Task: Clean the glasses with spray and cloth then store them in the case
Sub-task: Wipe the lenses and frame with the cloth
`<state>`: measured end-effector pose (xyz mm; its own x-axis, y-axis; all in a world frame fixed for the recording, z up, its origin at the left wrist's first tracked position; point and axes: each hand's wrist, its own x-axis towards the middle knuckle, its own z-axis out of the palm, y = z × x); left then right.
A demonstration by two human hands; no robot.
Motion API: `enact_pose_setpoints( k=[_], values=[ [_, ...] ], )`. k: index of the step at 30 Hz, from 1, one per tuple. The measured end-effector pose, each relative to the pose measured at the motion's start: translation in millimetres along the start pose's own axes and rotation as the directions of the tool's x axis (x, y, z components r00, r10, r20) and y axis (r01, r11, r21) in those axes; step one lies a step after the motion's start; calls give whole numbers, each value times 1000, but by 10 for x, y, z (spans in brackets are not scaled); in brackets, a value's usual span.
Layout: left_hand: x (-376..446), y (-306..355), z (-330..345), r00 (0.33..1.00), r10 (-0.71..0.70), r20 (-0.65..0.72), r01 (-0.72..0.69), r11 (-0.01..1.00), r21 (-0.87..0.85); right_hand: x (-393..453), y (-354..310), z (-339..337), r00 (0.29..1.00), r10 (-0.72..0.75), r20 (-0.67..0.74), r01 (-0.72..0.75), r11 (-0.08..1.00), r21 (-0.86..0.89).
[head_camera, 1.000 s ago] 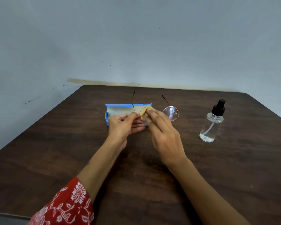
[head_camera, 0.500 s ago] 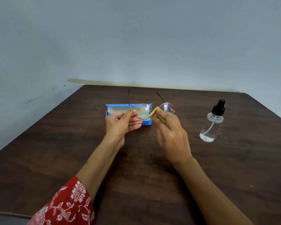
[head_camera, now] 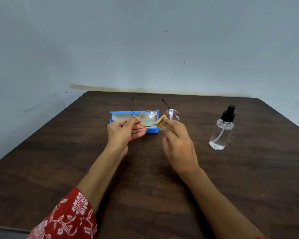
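the left hand (head_camera: 125, 131) pinches the glasses (head_camera: 148, 118) at the outer edge of the left lens rim, thumb over curled fingers, holding them lifted above the table (head_camera: 59, 161). the frame is round, thin and pinkish; both temple arms are unfolded and point away from the person toward the wall (head_camera: 145, 40). the right hand (head_camera: 179, 144) pinches a folded yellow cloth (head_camera: 160, 123) between fingertips and thumb. the cloth sits at the bridge, between the two lenses, touching or just beside the lower edge of the right lens; exact contact cannot be told.

the blue case (head_camera: 153, 131) lies open on the table directly behind the left hand, its pale lining visible, partly covered by the hand and the left lens.

the spray bottle (head_camera: 221, 133) stands upright on the table, well to the right of the right hand, clear with a black pump top and a little liquid at the bottom.

a red floral sleeve (head_camera: 67, 219) covers the left upper forearm.
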<state>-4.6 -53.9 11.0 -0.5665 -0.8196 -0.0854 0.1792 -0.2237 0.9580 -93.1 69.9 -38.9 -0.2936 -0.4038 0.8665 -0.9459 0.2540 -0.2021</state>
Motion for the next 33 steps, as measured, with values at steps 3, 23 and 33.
enact_pose_setpoints(
  k=[3,23,33],
  values=[
    [10,13,-6,1000,-5,-5,5,1000,-2,6,77,-28,988,144,-57,-143,990,18],
    [9,-57,14,1000,14,5,-14,999,40,22,-1,15,989,141,-40,-139,989,53],
    [-11,-54,30,1000,7,6,-7,999,34,23,9,19,986,158,-44,-156,986,54]
  ],
)
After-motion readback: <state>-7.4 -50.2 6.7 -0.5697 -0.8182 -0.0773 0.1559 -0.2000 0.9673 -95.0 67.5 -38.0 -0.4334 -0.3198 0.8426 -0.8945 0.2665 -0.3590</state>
